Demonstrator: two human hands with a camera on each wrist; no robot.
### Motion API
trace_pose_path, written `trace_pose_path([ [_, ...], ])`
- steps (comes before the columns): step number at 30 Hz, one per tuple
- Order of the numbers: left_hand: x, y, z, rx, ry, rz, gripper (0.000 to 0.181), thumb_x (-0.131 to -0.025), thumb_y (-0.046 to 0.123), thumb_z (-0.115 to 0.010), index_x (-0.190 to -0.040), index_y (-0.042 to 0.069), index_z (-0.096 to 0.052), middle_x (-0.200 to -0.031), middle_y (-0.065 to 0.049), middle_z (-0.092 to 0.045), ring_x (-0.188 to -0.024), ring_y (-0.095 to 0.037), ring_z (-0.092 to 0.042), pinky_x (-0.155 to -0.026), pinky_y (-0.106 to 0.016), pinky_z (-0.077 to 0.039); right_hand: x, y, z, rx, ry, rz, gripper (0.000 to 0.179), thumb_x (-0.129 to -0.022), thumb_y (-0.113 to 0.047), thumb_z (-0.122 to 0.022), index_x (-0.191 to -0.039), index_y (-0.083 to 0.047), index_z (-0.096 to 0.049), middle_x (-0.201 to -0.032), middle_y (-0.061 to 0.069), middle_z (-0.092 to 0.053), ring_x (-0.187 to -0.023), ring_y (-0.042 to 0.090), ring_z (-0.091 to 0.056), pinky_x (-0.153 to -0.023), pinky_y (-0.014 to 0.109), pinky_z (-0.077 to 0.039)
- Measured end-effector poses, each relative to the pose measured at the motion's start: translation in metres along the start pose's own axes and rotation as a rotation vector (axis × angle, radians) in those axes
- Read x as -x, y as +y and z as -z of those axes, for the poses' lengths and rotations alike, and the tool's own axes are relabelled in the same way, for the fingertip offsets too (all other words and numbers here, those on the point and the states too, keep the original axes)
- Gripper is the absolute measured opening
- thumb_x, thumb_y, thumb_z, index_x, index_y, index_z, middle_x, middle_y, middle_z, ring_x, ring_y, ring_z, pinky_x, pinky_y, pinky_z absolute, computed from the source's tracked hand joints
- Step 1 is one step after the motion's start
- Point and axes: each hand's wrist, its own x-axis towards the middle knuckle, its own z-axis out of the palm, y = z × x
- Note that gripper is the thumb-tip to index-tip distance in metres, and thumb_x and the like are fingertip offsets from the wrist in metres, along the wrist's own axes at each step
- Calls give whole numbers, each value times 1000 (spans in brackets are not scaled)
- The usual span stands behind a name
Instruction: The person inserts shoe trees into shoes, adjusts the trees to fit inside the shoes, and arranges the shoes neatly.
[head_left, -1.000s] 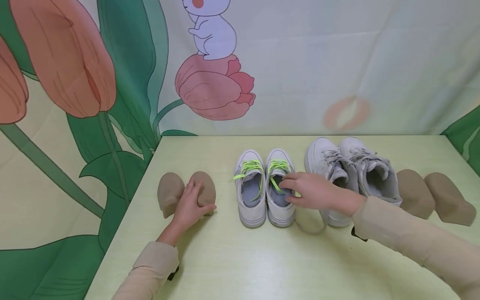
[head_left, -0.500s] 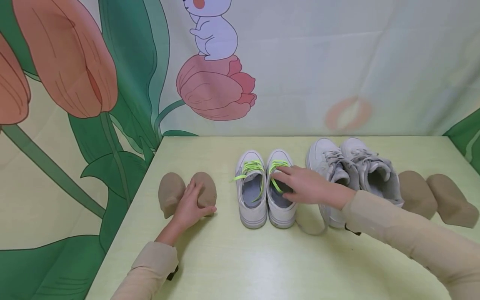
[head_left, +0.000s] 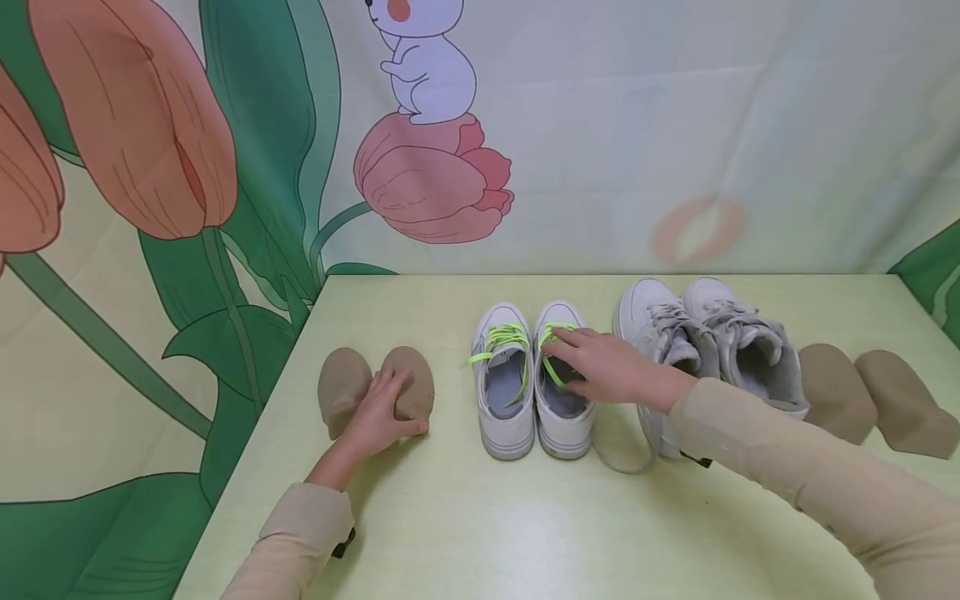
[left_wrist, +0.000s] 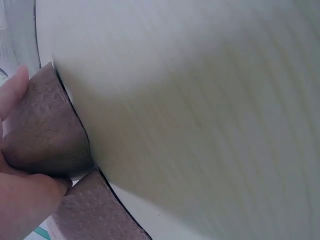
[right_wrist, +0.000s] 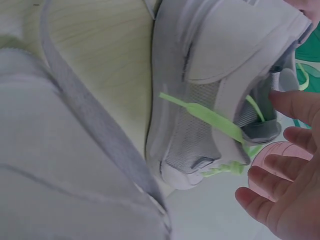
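Green-laced shoes point(head_left: 506, 387) stand side by side at the middle of the table point(head_left: 487, 533), upright, toes to the far side and heels to the near side. Their bright laces lie loose, with ends hanging into the grey insides and out over the left side of the left shoe.

The right hand point(head_left: 603, 362) hangs over the right shoe of this pair, coming in from the right. Its fingers are spread wide and apart from one another, near the laces and the shoe's mouth; whether a fingertip touches the shoe cannot be told.

On the left, the left hand point(head_left: 375, 421) holds a brown form point(head_left: 416, 396), with fingers on its top and the thumb at its near end. A second form point(head_left: 342, 392) lies just to the left of it.

To the right of the middle stand the grey-white shoes point(head_left: 772, 383), bigger, toes far and tilted a little to the left. A pale lace point(head_left: 626, 468) loops on the table near them. Beyond them on the right lie two more forms point(head_left: 840, 393). Behind the table's far edge hangs a cloth point(head_left: 600, 150) printed with tulips and a white animal.
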Motion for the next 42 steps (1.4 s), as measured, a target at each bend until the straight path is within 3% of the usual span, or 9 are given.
trace_pose_path([
  [11, 0, 2, 1, -7, 5, 1, 85, -72, 25, -72, -139, 6, -23, -146, -23, -10, -133, -42, -1, -104, -56, -11, -7, 6, -9, 3, -32, -57, 58, -78, -20, -65, -130, -9, -42, -136, 20, -37, -121, 36, -39, -89, 50, -39],
  [32, -1, 2, 0, -16, 23, 4, 84, -71, 25, -72, -138, 6, -26, -146, -21, -11, -134, -40, -2, -105, -54, -13, -22, 16, -24, -28, -50, -134, 64, -77, -24, -67, -133, -13, -37, -135, 21, -38, -117, 40, -43, -85, 53, -40],
  [42, 0, 2, -1, -20, 28, 10, 84, -71, 24, -73, -138, 6, -26, -146, -21, -12, -134, -40, -3, -104, -55, -12, -26, 19, -31, -20, -15, -114, 66, -77, -45, -61, -132, -15, -40, -131, 17, -44, -115, 36, -45, -84, 51, -41],
])
